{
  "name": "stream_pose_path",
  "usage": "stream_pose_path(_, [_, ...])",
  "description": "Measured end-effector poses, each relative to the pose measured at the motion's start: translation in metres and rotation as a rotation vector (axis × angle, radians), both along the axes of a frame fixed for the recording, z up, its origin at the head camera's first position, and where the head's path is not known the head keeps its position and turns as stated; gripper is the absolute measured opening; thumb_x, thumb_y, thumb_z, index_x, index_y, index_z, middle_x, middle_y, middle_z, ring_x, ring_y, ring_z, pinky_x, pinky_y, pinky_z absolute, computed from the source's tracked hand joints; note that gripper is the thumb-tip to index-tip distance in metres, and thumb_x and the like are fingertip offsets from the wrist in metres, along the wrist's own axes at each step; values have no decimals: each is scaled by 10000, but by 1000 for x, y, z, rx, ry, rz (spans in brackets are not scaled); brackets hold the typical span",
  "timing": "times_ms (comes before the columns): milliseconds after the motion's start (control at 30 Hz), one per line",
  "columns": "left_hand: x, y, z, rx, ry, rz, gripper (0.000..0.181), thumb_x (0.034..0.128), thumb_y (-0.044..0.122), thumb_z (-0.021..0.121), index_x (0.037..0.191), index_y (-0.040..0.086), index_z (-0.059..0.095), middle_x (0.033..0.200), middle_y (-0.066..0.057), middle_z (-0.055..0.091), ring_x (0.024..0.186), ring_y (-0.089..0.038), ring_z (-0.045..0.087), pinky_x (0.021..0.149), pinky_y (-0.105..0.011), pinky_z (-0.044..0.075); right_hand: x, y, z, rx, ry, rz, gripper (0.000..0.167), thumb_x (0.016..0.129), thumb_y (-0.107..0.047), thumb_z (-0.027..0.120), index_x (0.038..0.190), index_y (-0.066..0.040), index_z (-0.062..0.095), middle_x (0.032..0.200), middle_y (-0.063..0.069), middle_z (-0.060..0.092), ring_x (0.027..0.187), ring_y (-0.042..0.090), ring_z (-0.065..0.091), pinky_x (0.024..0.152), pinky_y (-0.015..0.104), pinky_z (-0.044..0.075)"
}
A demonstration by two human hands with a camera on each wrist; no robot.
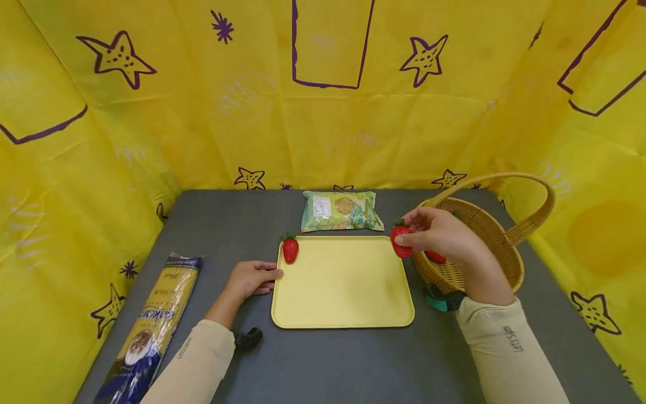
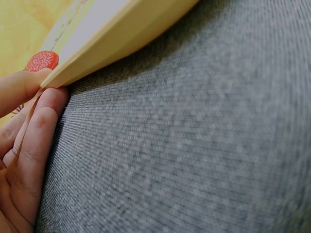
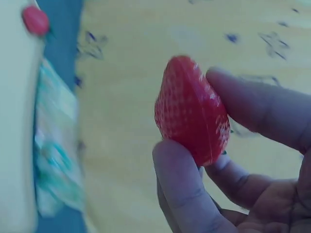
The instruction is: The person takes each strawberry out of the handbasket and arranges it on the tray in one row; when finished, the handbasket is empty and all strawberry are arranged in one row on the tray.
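My right hand (image 1: 444, 235) pinches a red toy strawberry (image 1: 401, 240) between thumb and fingers, over the right edge of a pale yellow tray (image 1: 343, 286). In the right wrist view this strawberry (image 3: 192, 111) points tip up, with its leaves mostly hidden. A second strawberry (image 1: 290, 249) lies in the tray's far left corner. At the tray's left edge, my left hand (image 1: 252, 278) grips the rim, thumb above and fingers beneath, as the left wrist view shows. Beneath my right hand, a wicker basket (image 1: 512, 269) holds more strawberry, partly hidden by the hand.
Behind the tray lies a green and yellow plastic packet (image 1: 343, 210). A long pasta bag (image 1: 156, 320) lies along the grey table's left side. The basket's tall handle (image 1: 542, 193) arches up at the right. Yellow patterned cloth (image 1: 323, 129) surrounds the table's back and sides.
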State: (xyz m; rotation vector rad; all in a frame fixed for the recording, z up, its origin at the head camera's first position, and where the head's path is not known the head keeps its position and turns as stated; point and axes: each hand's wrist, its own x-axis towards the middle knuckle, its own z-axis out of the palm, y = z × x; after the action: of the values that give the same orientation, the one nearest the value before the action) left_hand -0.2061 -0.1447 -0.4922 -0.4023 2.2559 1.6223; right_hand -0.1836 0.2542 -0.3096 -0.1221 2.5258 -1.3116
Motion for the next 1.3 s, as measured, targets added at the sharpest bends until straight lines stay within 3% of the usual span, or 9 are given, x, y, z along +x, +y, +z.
stream_pose_path(200, [1, -1, -1, 10, 5, 0, 469, 778, 296, 854, 1148, 44, 717, 888, -81, 726, 695, -177, 697, 624, -291, 581, -29, -64, -44, -183, -93, -31, 429, 863, -88, 762, 1189, 48, 519, 1090, 204, 544, 910, 285, 642, 793, 354, 565])
stream_pose_path(333, [0, -1, -1, 8, 2, 8, 460, 775, 298, 856, 1140, 52, 723, 888, -77, 725, 688, -174, 694, 618, -291, 581, -48, -105, -76, -228, -124, -90, 391, 841, -30, 768, 1154, 39, 543, 1095, 209, 568, 918, 293, 656, 796, 364, 571])
stream_pose_path(433, [-1, -1, -1, -1, 1, 16, 460, 771, 302, 860, 1134, 54, 726, 884, -76, 724, 680, -172, 692, 611, -288, 579, -60, -132, -98, -199, -121, -136, 385, 820, -33, 791, 1130, 26, 570, 1074, 190, 588, 922, 288, 638, 778, 344, 571])
stream_pose_path(700, [-1, 0, -3, -5, 9, 15, 444, 774, 297, 857, 1128, 60, 734, 873, -84, 729, 678, -170, 696, 591, -287, 576, -75, -176, -143, -43, 9, -219, 356, 791, -133, 841, 1075, -55, 641, 979, 94, 613, 903, 257, 586, 723, 321, 529])
stream_pose_path(867, [0, 2, 0, -9, 10, 16, 430, 778, 286, 853, 1122, 57, 735, 864, -86, 730, 680, -172, 698, 591, -286, 575, -79, -186, -154, -34, 36, -248, 339, 782, -141, 848, 1047, -64, 651, 946, 78, 614, 878, 246, 582, 731, 321, 525])
stream_pose_path(1300, [-1, 1, -3, -16, 10, 16, 421, 771, 293, 857, 1106, 65, 742, 873, -80, 730, 685, -178, 697, 597, -291, 577, -80, -192, -155, 9, 41, -230, 325, 778, -152, 852, 1017, -61, 651, 917, 75, 630, 837, 233, 588, 720, 327, 509])
